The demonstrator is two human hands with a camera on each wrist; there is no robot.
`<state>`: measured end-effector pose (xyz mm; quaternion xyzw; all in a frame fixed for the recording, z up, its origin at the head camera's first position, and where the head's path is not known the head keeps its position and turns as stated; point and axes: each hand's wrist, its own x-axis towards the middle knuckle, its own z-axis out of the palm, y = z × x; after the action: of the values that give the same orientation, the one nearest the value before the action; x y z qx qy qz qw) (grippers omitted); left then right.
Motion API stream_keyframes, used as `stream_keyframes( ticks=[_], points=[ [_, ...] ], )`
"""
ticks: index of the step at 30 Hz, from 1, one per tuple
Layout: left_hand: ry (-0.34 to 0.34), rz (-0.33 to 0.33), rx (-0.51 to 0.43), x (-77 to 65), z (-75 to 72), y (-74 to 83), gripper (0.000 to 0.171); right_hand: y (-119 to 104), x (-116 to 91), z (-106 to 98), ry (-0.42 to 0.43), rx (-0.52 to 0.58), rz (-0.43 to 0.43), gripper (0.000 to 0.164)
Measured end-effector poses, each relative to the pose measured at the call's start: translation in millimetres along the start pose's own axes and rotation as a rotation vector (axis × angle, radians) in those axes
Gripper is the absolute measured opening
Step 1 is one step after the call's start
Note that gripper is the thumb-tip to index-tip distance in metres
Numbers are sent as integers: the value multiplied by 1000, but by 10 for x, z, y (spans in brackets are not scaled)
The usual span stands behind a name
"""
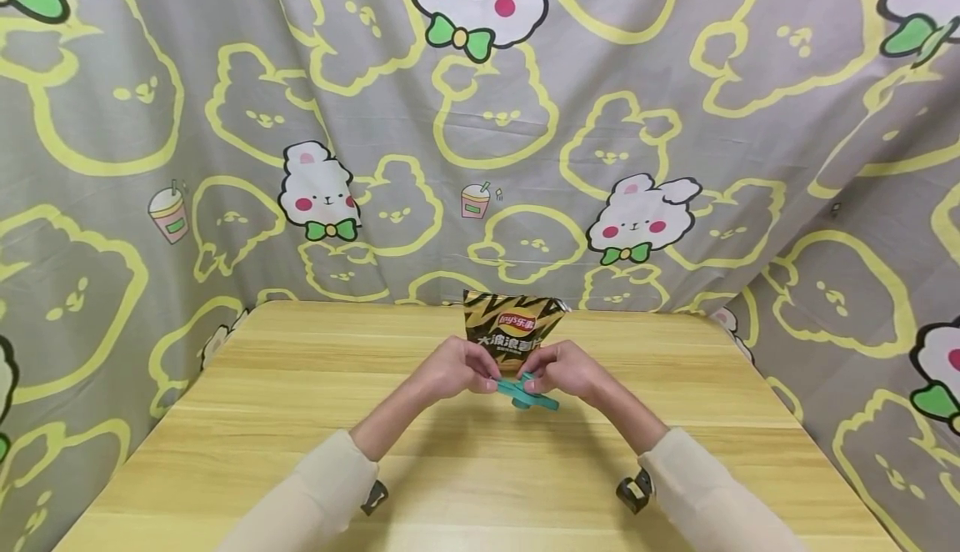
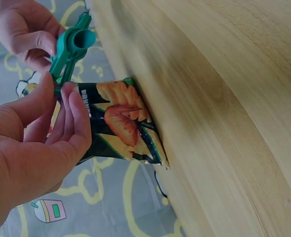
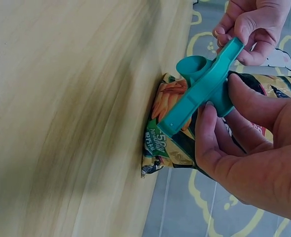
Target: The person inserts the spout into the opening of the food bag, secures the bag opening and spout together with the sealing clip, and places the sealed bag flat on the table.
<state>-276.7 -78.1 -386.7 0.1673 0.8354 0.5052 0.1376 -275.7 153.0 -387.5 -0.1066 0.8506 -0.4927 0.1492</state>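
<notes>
In the head view my left hand [image 1: 456, 367] and right hand [image 1: 572, 368] meet over the middle of the table, both on a teal bag clip [image 1: 542, 402] with a round pouring spout. The left thumb and fingers pinch one end of the clip [image 2: 61, 55]. My right hand grips it near the middle, beside the spout, as the right wrist view shows; the far end of the clip [image 3: 177, 114] sticks out free. A black and gold Lay's chip bag [image 1: 517, 325] stands upright just behind the hands, its lower part partly hidden by them.
The wooden table [image 1: 300, 419] reaches back to a grey curtain [image 1: 420, 127] printed with yellow outlines and white cartoon animals. Curtain also hangs at both sides. Dark wrist camera mounts [image 1: 634, 490] sit under the sleeves.
</notes>
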Motion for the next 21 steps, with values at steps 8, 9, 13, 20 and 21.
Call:
stream_keyframes(
  ticks=[8,9,13,20,21],
  points=[
    [-8,-13,3,-16,15,15,12,34,0,-10,-8,-11,-19,14],
    [-10,-14,-1,-17,17,16,13,35,1,-11,-11,-13,-20,15],
    [-15,-15,-14,-18,26,11,15,37,3,-17,-18,-26,-32,16],
    [-15,-12,-8,-16,34,5,15,36,0,-24,9,-9,-21,15],
    [-14,-12,-7,-17,34,6,15,36,0,-26,13,-5,-19,15]
  ],
)
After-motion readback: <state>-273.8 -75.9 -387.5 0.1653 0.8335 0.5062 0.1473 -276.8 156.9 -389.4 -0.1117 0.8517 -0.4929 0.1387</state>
